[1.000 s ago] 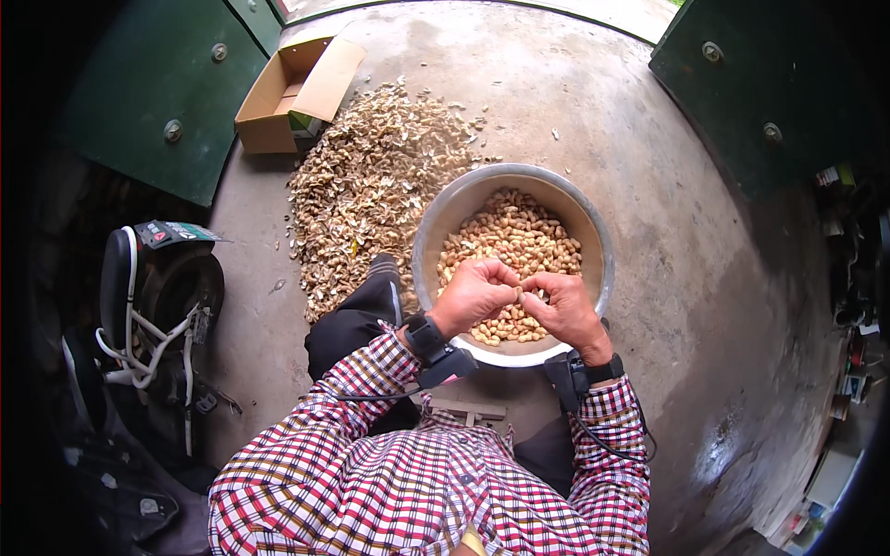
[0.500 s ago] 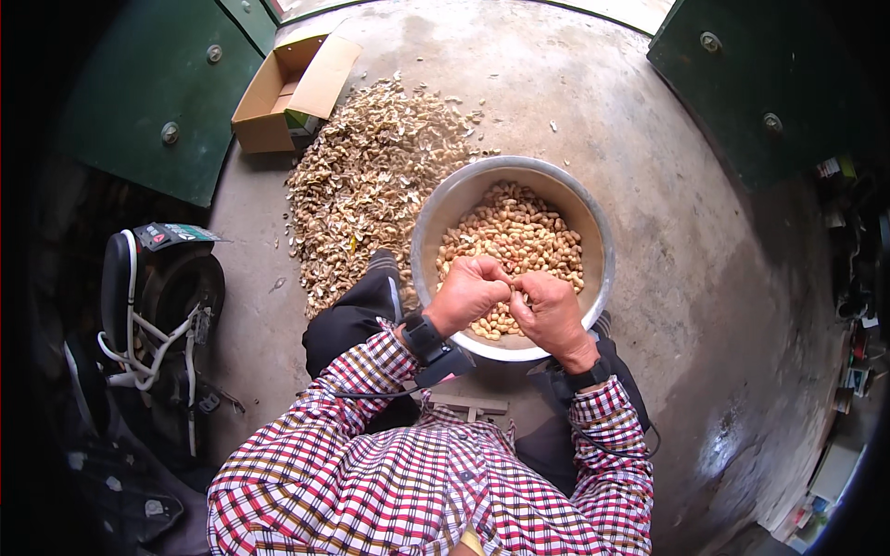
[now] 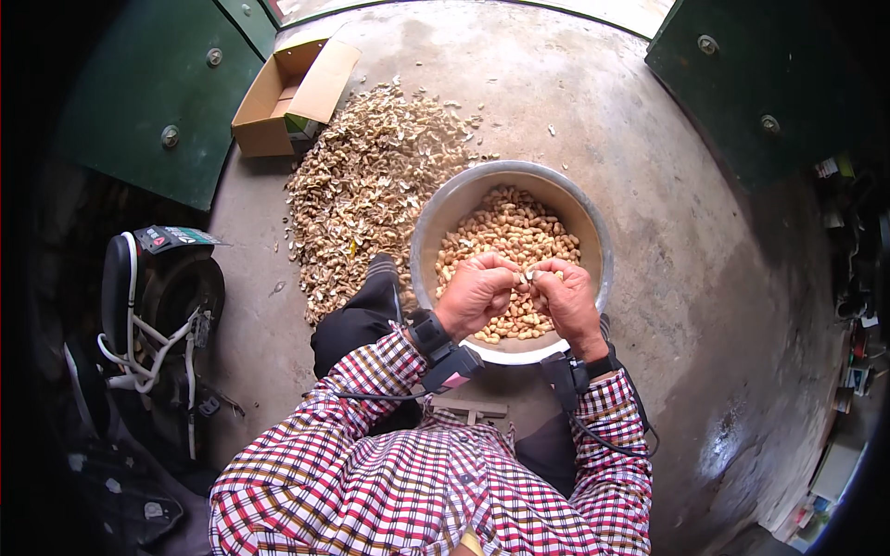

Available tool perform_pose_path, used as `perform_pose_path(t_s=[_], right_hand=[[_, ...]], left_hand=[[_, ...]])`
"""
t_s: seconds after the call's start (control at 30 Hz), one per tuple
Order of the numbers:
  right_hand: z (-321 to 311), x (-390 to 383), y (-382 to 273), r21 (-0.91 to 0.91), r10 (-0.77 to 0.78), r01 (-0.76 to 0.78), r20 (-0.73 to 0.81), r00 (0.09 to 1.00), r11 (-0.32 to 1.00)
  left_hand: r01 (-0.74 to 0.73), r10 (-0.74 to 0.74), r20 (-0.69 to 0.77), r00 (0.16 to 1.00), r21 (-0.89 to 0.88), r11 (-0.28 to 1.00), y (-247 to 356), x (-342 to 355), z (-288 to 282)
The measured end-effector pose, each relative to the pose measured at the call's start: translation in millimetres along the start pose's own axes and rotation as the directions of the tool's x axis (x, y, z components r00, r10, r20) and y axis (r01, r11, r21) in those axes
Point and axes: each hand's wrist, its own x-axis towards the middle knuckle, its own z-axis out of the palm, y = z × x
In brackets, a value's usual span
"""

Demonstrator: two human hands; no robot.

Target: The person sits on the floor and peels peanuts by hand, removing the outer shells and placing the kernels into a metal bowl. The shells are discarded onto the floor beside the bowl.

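Note:
Over a wide metal basin (image 3: 424, 208) of unshelled peanuts (image 3: 519, 222), my two hands meet fingertip to fingertip. My left hand (image 3: 476, 295) is closed, thumb and forefinger pinching one side of a small pale peanut (image 3: 526, 277). On its other side, my right hand (image 3: 568, 298) pinches it with bent fingers. The peanut looks cracked apart, with pale shell showing between the fingertips; whether a kernel is there is too small to tell. Left of the basin, a broad heap of empty peanut shells (image 3: 371, 185) spreads across the concrete floor.
An open cardboard box (image 3: 269, 130) stands behind the shell heap. To the left is a wheeled thing with a black seat and white tube frame (image 3: 148, 334). Green metal doors (image 3: 139, 111) flank the far opening. Assorted goods (image 3: 858, 361) line the right edge.
My fingertips have drawn slightly apart, and pale shell now shows between them. My right hand has shifted a little to the right. The basin sits slightly lower in view.

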Motion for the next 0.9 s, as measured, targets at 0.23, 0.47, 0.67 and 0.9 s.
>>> perform_pose_path(t_s=[0.23, 0.47, 0.67, 0.9], right_hand=[[-0.4, 1.3, -4.5, 0.190, 0.014, -0.017, 0.015, 1.000, 0.982], [2.2, 4.2, 1.5, 0.144, 0.093, -0.114, 0.146, 0.985, 0.983], [-1.4, 8.1, 4.7, 0.122, 0.129, -0.142, 0.113, 0.985, 0.982], [-1.9, 6.6, 4.3, 0.033, 0.163, -0.167, 0.114, 0.980, 0.985]], left_hand=[[-0.057, 0.058, -0.019, 0.998, 0.040, 0.998, 4.6, 0.8, -3.7], [-0.102, 0.091, 0.049, 0.995, 0.309, 0.946, 7.0, -4.7, 0.2], [0.060, -0.069, 0.069, 0.995, 0.119, 0.991, 4.1, -3.3, -0.1], [0.053, -0.062, 0.077, 0.995, 0.114, 0.992, 5.4, 1.4, -5.7]])
